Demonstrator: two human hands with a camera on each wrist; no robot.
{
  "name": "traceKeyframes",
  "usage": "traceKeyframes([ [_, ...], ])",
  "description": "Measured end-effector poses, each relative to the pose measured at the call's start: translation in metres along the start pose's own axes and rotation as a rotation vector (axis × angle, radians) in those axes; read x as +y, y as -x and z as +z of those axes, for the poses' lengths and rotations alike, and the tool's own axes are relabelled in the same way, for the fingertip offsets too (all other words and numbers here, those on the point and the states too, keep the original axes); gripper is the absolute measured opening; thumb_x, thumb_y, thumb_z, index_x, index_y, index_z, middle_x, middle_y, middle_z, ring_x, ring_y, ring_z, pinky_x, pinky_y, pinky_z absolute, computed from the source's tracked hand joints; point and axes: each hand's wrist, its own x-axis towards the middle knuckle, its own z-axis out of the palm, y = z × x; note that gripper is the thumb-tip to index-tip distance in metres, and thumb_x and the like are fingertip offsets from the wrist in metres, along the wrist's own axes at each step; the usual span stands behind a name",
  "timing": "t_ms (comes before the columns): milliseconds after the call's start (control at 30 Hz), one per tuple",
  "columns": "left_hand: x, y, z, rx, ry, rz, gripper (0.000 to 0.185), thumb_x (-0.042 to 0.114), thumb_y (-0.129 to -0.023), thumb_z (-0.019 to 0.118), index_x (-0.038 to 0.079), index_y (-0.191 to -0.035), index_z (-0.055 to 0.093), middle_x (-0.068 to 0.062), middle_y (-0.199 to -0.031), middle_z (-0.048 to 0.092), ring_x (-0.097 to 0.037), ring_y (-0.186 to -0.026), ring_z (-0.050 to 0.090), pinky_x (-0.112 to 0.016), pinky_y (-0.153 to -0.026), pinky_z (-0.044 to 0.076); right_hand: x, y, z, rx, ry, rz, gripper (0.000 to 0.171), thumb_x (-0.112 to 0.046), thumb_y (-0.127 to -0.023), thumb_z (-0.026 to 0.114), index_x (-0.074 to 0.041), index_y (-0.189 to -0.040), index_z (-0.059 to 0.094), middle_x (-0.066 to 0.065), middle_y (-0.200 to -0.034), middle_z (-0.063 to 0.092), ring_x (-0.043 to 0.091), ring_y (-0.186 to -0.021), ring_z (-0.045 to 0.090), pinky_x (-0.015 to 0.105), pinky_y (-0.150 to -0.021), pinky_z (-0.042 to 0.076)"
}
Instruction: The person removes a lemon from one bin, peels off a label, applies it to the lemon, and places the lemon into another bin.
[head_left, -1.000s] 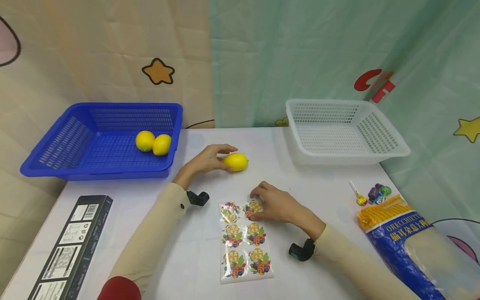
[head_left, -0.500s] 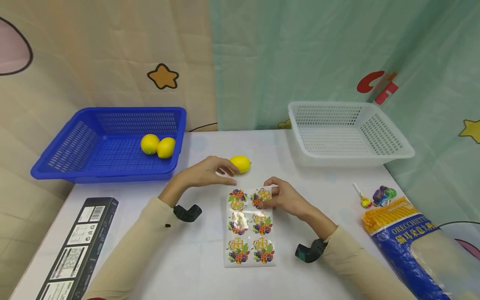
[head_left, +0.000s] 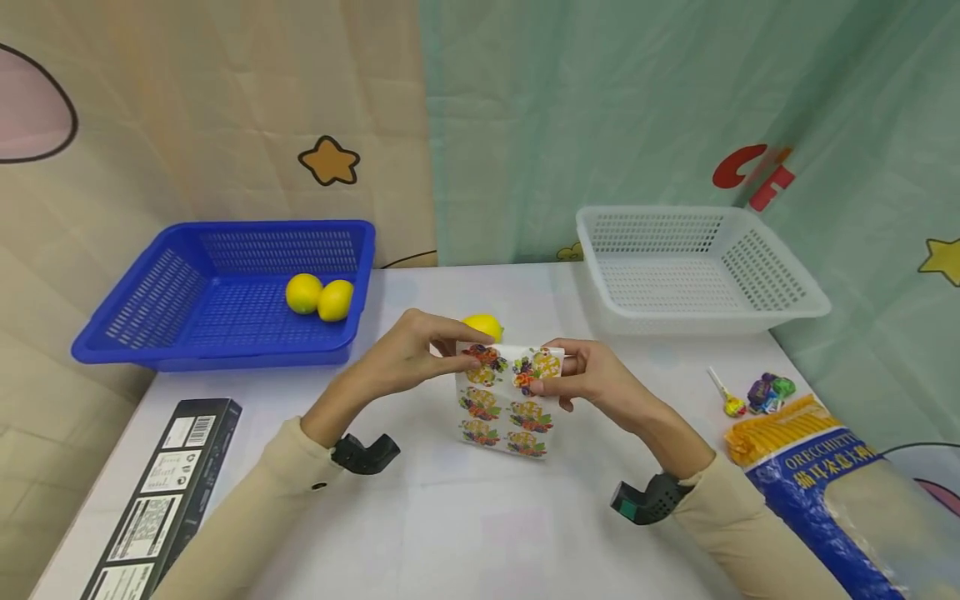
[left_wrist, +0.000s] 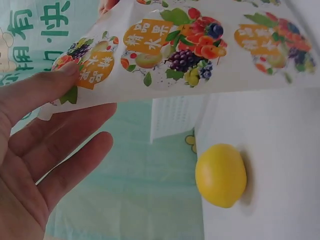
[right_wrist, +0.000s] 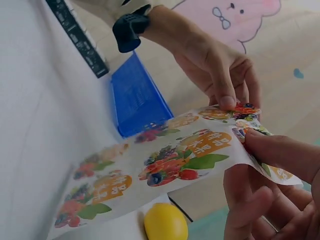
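Observation:
A sheet of fruit stickers [head_left: 504, 404] is held up off the table between both hands. My left hand [head_left: 416, 354] pinches its upper left corner, thumb on the printed face. At the upper right corner, my right hand [head_left: 600, 379] grips the sheet, thumb in front and fingers behind. In the right wrist view the sheet's held edge [right_wrist: 245, 125] bends between the two thumbs. A lemon [head_left: 483, 325] lies on the table just behind the sheet, partly covered by the left hand; the left wrist view shows the lemon [left_wrist: 221, 175] whole.
A blue basket [head_left: 247, 354] with two lemons [head_left: 303, 293] stands at the back left. A white basket [head_left: 705, 321] stands at the back right. A dark box [head_left: 161, 492] lies at left. Lollipop [head_left: 731, 404], wrapped candies [head_left: 767, 392] and an orecchiette bag [head_left: 832, 492] lie at right.
My left hand has left the lemon and come to the sticker sheet's left corner. The sheet has been lifted off the table and its top moved away from me.

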Motion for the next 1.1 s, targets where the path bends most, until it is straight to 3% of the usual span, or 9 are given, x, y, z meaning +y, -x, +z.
traceKeyframes([
  [167, 0.003, 0.0, 0.0, 0.111, -0.014, 0.104, 0.028, 0.0, -0.082, 0.078, 0.005, -0.109, 0.075, -0.003, -0.104, 0.074, -0.012, -0.085, 0.069, -0.027, -0.068, 0.057, -0.004, 0.003, -0.001, -0.006, -0.046, 0.017, 0.038, -0.01, -0.084, 0.078, 0.0, -0.117, 0.061, 0.011, -0.087, 0.073, 0.013, -0.056, 0.05, 0.023, -0.044, 0.037],
  [300, 0.005, 0.0, -0.001, 0.224, -0.014, 0.142, 0.024, -0.002, -0.079, 0.079, 0.007, -0.101, 0.078, -0.006, -0.113, 0.071, -0.019, -0.103, 0.066, -0.031, -0.082, 0.055, -0.002, 0.003, -0.002, -0.049, -0.147, 0.001, 0.041, -0.007, -0.087, 0.074, 0.002, -0.123, 0.057, 0.008, -0.084, 0.073, 0.011, -0.049, 0.048, 0.022, -0.042, 0.034],
  [400, 0.01, 0.0, -0.009, 0.278, 0.061, 0.129, 0.02, -0.005, -0.081, 0.077, 0.007, -0.097, 0.078, -0.006, -0.106, 0.071, -0.022, -0.1, 0.064, -0.031, -0.084, 0.053, 0.003, 0.003, -0.003, -0.15, -0.299, -0.011, 0.039, -0.005, -0.093, 0.065, 0.002, -0.129, 0.053, 0.008, -0.096, 0.073, 0.008, -0.049, 0.051, 0.018, -0.041, 0.035],
  [500, 0.015, 0.0, -0.018, 0.303, 0.151, 0.119, 0.02, -0.009, -0.082, 0.073, 0.004, -0.097, 0.077, -0.004, -0.097, 0.071, -0.021, -0.089, 0.062, -0.03, -0.076, 0.051, 0.013, 0.001, -0.002, -0.282, -0.487, 0.014, 0.038, -0.002, -0.098, 0.054, 0.0, -0.136, 0.05, 0.011, -0.117, 0.069, 0.006, -0.069, 0.064, 0.015, -0.047, 0.042],
  [600, 0.018, 0.0, -0.024, 0.305, 0.176, 0.112, 0.019, -0.01, -0.083, 0.072, 0.002, -0.098, 0.076, -0.003, -0.093, 0.072, -0.019, -0.083, 0.061, -0.028, -0.07, 0.051, 0.03, -0.002, 0.003, -0.345, -0.525, 0.093, 0.041, -0.002, -0.099, 0.053, 0.001, -0.139, 0.048, 0.011, -0.124, 0.066, 0.004, -0.072, 0.065, 0.014, -0.048, 0.043],
  [767, 0.017, 0.001, -0.025, 0.288, 0.165, 0.067, 0.021, -0.008, -0.083, 0.073, 0.001, -0.101, 0.076, -0.004, -0.094, 0.073, -0.017, -0.081, 0.062, -0.028, -0.07, 0.052, 0.06, -0.009, 0.018, -0.268, -0.139, 0.227, 0.062, -0.012, -0.087, 0.074, 0.006, -0.139, 0.045, 0.005, -0.076, 0.07, 0.007, -0.043, 0.051, 0.02, -0.042, 0.04],
  [867, 0.015, 0.002, -0.024, 0.281, 0.15, 0.029, 0.022, -0.004, -0.083, 0.075, 0.003, -0.103, 0.076, -0.002, -0.095, 0.073, -0.016, -0.082, 0.063, -0.028, -0.07, 0.052, 0.069, -0.011, 0.024, -0.187, 0.22, 0.15, 0.064, -0.022, -0.08, 0.082, 0.002, -0.132, 0.053, 0.001, -0.061, 0.058, 0.01, -0.046, 0.05, 0.023, -0.044, 0.041],
  [1000, 0.012, 0.002, -0.023, 0.282, 0.141, -0.006, 0.019, -0.001, -0.084, 0.076, 0.005, -0.102, 0.076, 0.0, -0.095, 0.073, -0.016, -0.083, 0.064, -0.029, -0.07, 0.052, 0.068, -0.013, 0.03, -0.042, 0.613, -0.017, 0.054, -0.032, -0.074, 0.087, -0.007, -0.116, 0.063, 0.002, -0.084, 0.061, 0.014, -0.068, 0.053, 0.029, -0.062, 0.047],
  [1100, 0.011, 0.002, -0.024, 0.274, 0.137, -0.028, 0.018, 0.001, -0.085, 0.075, 0.006, -0.102, 0.077, 0.001, -0.096, 0.074, -0.015, -0.084, 0.064, -0.029, -0.071, 0.051, 0.059, -0.016, 0.03, 0.042, 0.754, -0.055, 0.058, -0.035, -0.074, 0.086, -0.006, -0.119, 0.062, 0.006, -0.111, 0.06, 0.02, -0.095, 0.055, 0.037, -0.081, 0.048],
])
